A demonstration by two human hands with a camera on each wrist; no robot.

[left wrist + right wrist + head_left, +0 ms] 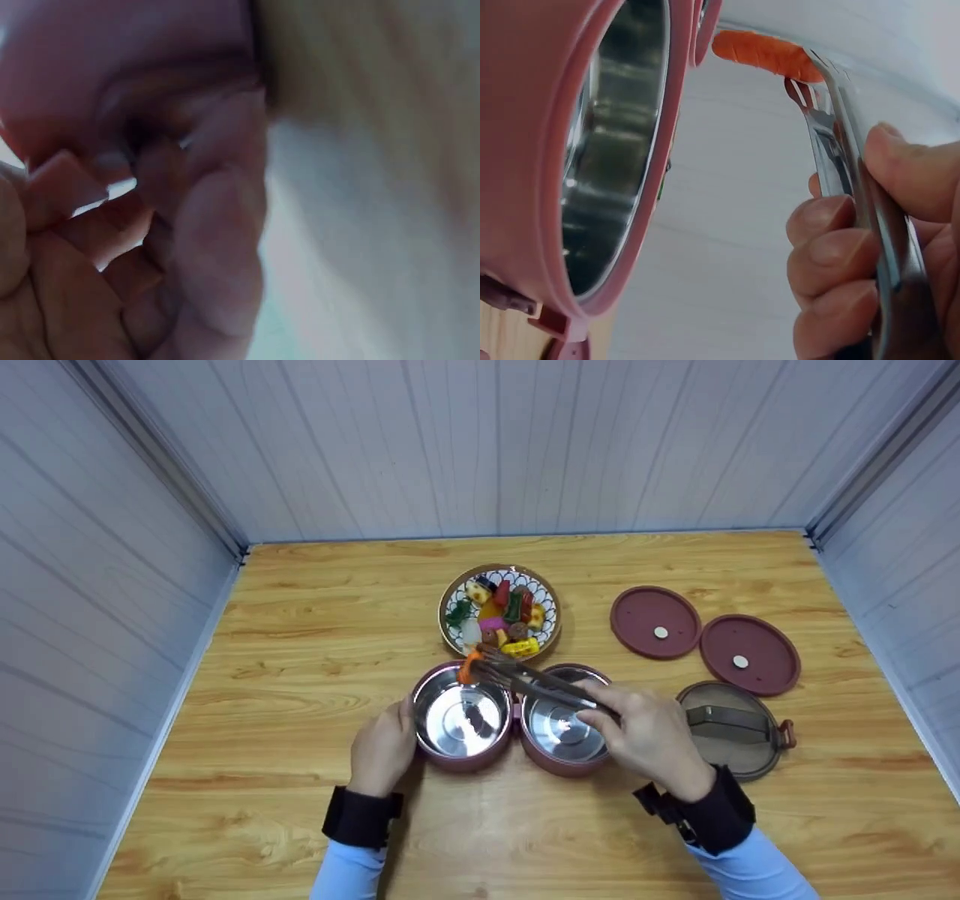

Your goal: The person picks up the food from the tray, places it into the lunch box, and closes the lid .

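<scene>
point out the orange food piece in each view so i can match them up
Head: the orange food piece is near the centre, slightly low, at the tips of the tongs.
Left wrist: not in it.
Right wrist: at the top, just right of centre, again at the tongs' tips.
Shared landmark: the tongs, in the head and right wrist views only.

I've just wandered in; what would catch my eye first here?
Probably the bright orange piece pinched in the dark tongs, which the right hand holds, seen over the far rim of the left pink pot. Next might come the colourful food pieces heaped on the patterned plate beyond the pots, then two dark red lids toward the right.
</scene>
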